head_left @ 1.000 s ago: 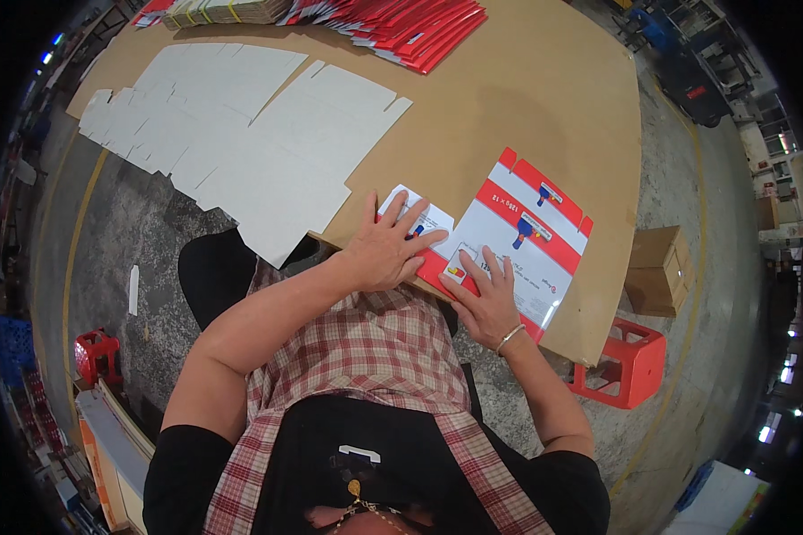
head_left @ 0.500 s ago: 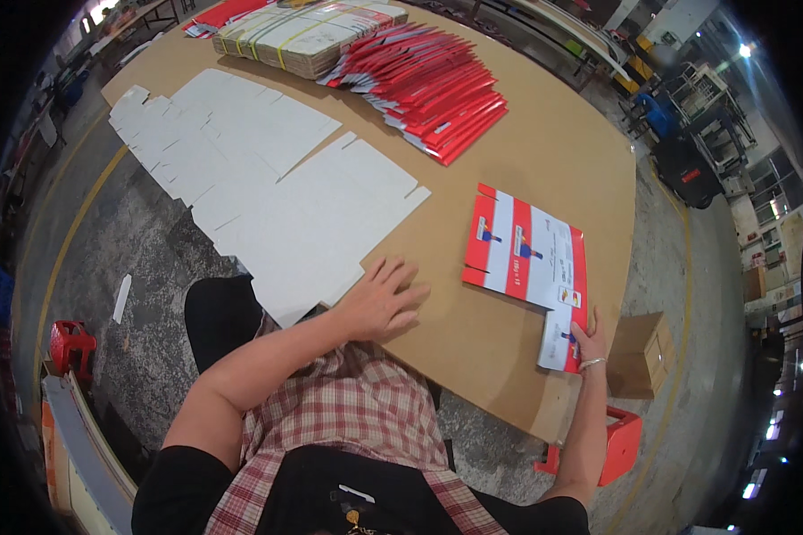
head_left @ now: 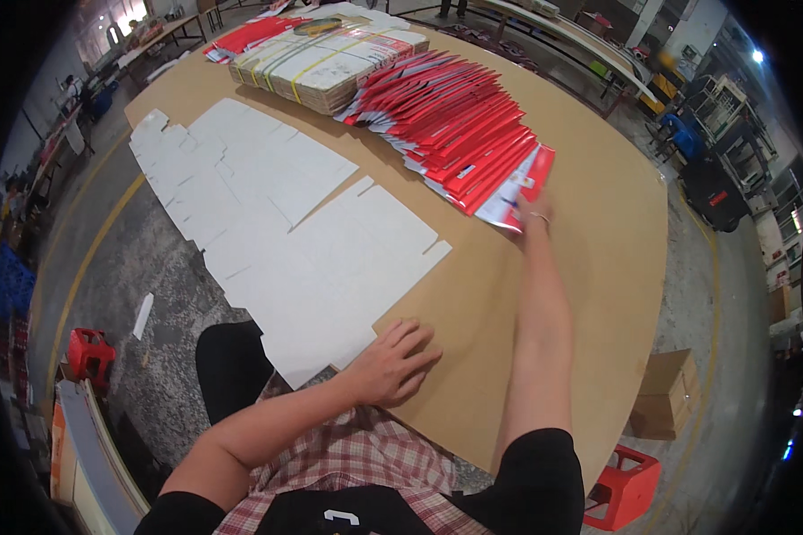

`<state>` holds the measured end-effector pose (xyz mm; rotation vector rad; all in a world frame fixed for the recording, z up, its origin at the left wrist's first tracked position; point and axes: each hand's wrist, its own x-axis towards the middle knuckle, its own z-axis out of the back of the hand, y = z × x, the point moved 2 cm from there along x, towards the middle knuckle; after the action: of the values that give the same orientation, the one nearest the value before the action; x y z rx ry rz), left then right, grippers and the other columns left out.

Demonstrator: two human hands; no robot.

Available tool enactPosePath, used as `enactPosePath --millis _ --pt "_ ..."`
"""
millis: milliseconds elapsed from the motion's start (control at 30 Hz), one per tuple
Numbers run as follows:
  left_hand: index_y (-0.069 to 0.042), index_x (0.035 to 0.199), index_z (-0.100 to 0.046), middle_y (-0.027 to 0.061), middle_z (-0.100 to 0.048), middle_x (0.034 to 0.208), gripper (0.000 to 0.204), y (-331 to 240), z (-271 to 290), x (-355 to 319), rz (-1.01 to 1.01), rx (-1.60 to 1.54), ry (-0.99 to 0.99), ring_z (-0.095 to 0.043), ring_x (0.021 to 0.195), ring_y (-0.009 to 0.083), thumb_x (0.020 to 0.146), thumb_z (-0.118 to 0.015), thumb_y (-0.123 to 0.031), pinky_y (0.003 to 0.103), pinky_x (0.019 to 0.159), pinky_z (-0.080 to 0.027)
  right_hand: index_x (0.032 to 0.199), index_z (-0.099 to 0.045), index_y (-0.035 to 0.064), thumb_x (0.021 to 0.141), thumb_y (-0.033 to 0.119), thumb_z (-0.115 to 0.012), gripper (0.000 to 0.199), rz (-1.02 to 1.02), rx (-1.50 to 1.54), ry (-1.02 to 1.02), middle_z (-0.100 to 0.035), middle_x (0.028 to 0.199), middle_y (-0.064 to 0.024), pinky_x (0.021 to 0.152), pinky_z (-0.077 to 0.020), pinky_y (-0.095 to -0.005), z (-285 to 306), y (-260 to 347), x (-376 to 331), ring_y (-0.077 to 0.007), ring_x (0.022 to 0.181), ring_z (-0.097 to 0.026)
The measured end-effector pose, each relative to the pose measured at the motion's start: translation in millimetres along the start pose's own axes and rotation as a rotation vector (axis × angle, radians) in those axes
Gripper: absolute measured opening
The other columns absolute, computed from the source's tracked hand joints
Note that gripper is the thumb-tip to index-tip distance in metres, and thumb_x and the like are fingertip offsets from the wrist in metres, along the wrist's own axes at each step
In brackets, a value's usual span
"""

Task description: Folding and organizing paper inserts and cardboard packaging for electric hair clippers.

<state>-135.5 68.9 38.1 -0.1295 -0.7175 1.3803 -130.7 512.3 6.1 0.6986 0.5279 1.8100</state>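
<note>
While the left hand [head_left: 394, 360] rests, the right hand [head_left: 537, 204] is at a flat carton [head_left: 517, 185]

With the right arm stretched out across the table [head_left: 473, 357], the right fingers are at the near right edge of the flat carton, red and white. Blur there — cannot tell whether they pinch it or only lie against it. A thin bracelet circles the wrist just behind them.

The carton lies at the near right end of a fanned row of red cartons [head_left: 455, 129], overlapping one another; this row runs away from the right fingers, up and to the left. Farther off in the same direction sits a strapped bundle of flat cardboard [head_left: 317, 73], yellow bands around it.

Left fingers: slightly curved, moderately apart, nothing visible in their grasp. They lie over bare brown board near the table's close edge. Just left of them begin white cut-out sheets [head_left: 321, 267], spread leftward and away; contact between hand and sheet cannot be told.

Well below and right of the right fingers, off the table — an open cardboard box [head_left: 665, 392] on the floor and, nearer the body, a red stool [head_left: 629, 489].
</note>
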Motion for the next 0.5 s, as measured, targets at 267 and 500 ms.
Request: enactPosePath --millis 267,500 --pt "-0.004 0.123 -0.058 0.023 -0.048 0.132 0.044 12.6 -3.3 -15.4 0.038 -0.084 -0.135 -0.046 0.123 0.0433 0.081 -0.065 -0.012 0.052 0.107 -0.036 0.131 -0.058 0.0117 0.092 0.012 -0.054 0.039 -0.078 0.721 0.257 -0.053 0.067 0.0015 0.042 -0.0374 -0.0246 -24.7 0.4 -66.4 -0.0071 0.05 -0.046" --pt "-0.008 0.133 -0.055 0.0223 -0.044 0.142 0.057 69.4 51.8 -59.2 0.49 0.443 -0.274 -0.032 0.138 0.0444 0.091 -0.055 -0.046 0.064 0.112 -0.019 0.131 -0.051 -0.0022 0.09 0.013 -0.062 0.045 0.333 0.414 0.354 -0.056 0.111 -0.0113 0.086 -0.0483 -0.033 99.7 -9.6 -310.1 -0.0205 0.099 -0.057"
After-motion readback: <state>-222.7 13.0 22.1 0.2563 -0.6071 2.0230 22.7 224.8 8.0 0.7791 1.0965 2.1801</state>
